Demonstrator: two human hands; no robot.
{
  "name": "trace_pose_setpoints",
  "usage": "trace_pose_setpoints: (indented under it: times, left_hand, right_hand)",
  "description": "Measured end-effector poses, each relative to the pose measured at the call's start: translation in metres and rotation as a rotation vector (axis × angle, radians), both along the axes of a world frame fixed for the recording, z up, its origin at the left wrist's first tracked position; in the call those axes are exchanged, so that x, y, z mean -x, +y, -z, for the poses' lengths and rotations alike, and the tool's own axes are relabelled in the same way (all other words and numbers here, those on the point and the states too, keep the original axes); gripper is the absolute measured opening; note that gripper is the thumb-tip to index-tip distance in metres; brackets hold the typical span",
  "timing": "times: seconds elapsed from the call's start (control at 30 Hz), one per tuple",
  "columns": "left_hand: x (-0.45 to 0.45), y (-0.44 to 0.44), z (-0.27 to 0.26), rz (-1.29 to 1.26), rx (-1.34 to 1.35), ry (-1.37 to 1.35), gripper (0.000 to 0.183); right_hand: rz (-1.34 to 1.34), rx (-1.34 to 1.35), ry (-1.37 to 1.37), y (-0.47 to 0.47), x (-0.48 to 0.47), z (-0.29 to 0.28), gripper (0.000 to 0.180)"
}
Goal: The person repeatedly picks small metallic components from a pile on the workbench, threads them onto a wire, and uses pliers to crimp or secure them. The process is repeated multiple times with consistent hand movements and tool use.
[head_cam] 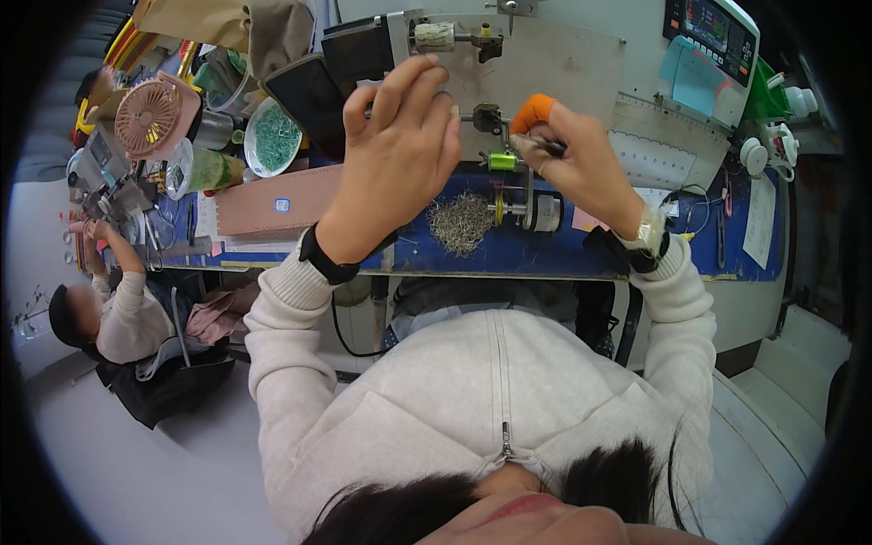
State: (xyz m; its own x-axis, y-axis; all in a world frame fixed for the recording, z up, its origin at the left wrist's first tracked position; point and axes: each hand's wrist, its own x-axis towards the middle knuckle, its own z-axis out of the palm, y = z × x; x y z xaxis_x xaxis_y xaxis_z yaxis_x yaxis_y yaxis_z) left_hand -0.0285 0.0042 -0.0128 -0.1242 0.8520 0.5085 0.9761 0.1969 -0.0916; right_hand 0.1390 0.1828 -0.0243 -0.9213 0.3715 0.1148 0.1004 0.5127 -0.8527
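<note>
My left hand [402, 136], wearing a black wristband, is raised over the lower spindle of a small bench winding machine. Its curled fingers cover part of the spindle, and what they touch is hidden. My right hand [579, 153] grips a slim dark hand tool [550, 146], mostly covered by the fingers. An orange finger cot [533, 114] covers one fingertip. Just left of that hand is a dark metal clamp block [488, 118] on the spindle. A bright green cylindrical fitting [503, 161] sits below it. Nearer me, a tangle of fine wire scraps [463, 223] lies beside a yellow-rimmed wheel [501, 208].
A phone [308, 95] leans left of the machine, near a bowl of green bits [274, 138] and a pink fan [151, 117]. A long pink box [279, 204] lies on the blue mat. The control panel [715, 37] stands back right. Another person [129, 313] sits at far left.
</note>
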Motion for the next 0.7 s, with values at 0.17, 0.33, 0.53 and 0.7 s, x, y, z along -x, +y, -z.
trace_pose_setpoints:
  times: [0.17,0.33,0.53,0.7]
  left_hand:
    - [-0.015,-0.019,0.004,-0.06,0.045,0.039,0.037]
    - [-0.023,-0.027,0.005,-0.075,0.031,0.055,0.041]
    - [-0.023,-0.026,0.006,-0.087,0.035,0.088,0.042]
    - [-0.021,-0.028,0.007,-0.08,0.032,0.065,0.043]
  right_hand:
    - [0.005,0.306,0.059,-0.002,-0.008,-0.019,0.013]
    - [0.053,0.432,-0.02,-0.006,0.005,-0.036,0.017]
    - [0.039,-0.174,0.252,-0.019,0.02,-0.014,0.013]
    - [0.009,-0.187,0.184,-0.02,-0.005,-0.018,0.014]
